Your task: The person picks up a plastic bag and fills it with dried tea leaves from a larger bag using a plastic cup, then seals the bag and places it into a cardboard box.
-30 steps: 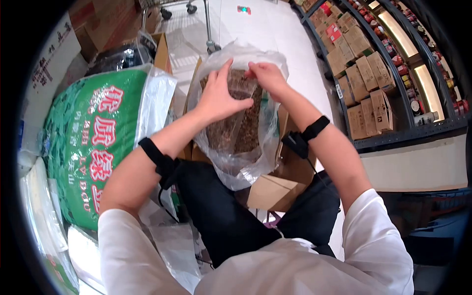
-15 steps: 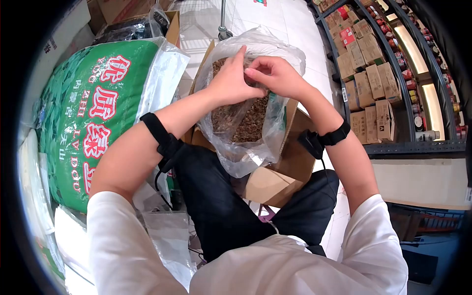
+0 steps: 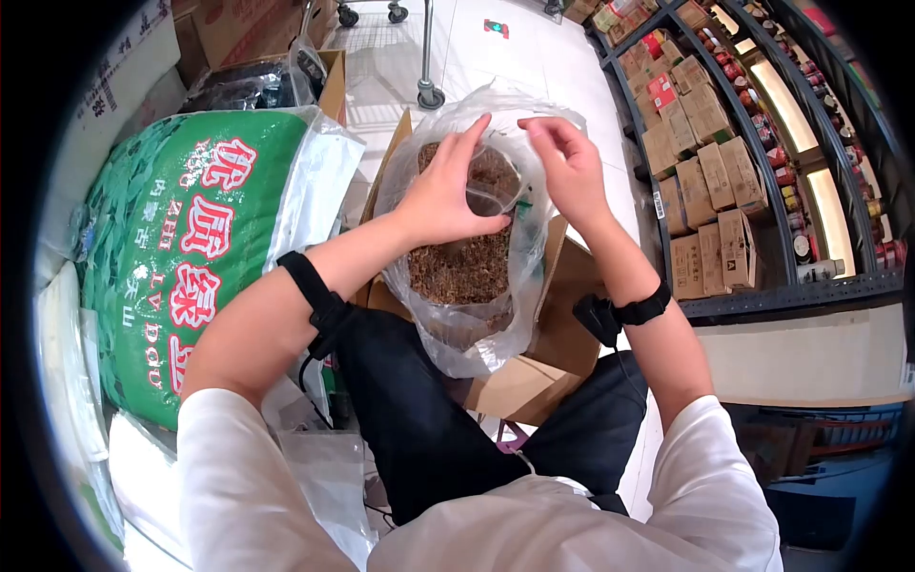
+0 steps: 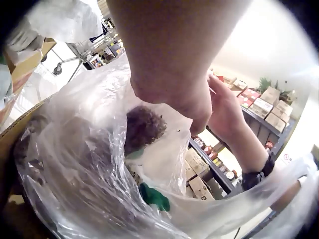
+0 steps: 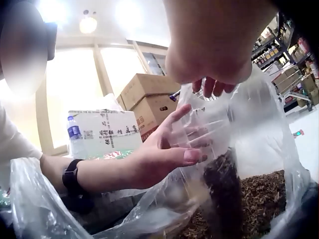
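My left hand (image 3: 450,194) holds a small clear plastic bag (image 3: 492,197) by its upper part, thumb and fingers curved around it. Dark, dried bits fill the lower part of this bag in the right wrist view, and its mouth looks rounded from above. To its right, my right hand (image 3: 575,176) is raised with loosely bent fingers, apart from the left and holding nothing I can see. Both hands are over a large clear plastic bag (image 3: 464,351) of brown dried flakes (image 3: 457,272). A cardboard box (image 3: 519,383) surrounds the large bag between the knees.
A big green printed sack (image 3: 143,257) lies at the left. Behind it is an open carton with black plastic (image 3: 243,86). Shelves with small brown boxes (image 3: 705,176) and jars line the right side. A cart wheel (image 3: 430,97) stands on the floor beyond the bag.
My right hand has moved right, away from the left hand, where its fingertips were close together. The small bag's rounded mouth now shows. My left hand stays around the bag.
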